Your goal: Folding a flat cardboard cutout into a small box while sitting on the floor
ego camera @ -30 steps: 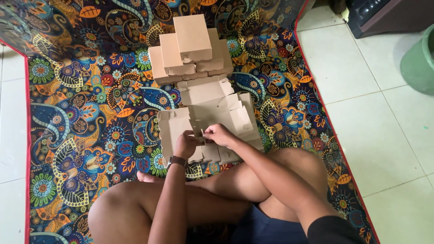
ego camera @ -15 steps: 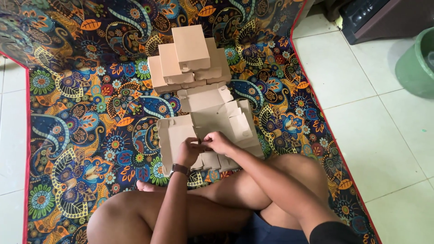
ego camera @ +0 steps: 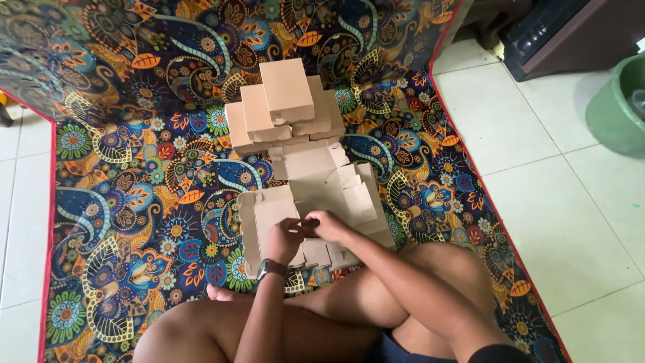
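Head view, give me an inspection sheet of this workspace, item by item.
Surface: patterned mat on a tiled floor.
Job's things: flat cardboard blank under both hands; stack of folded boxes behind it.
Clutter: nothing seen.
Hands: left hand and right hand pinch the blank's near edge; watch on the left wrist.
Cables: nothing seen.
Surroundings: green tub and dark cabinet at upper right.
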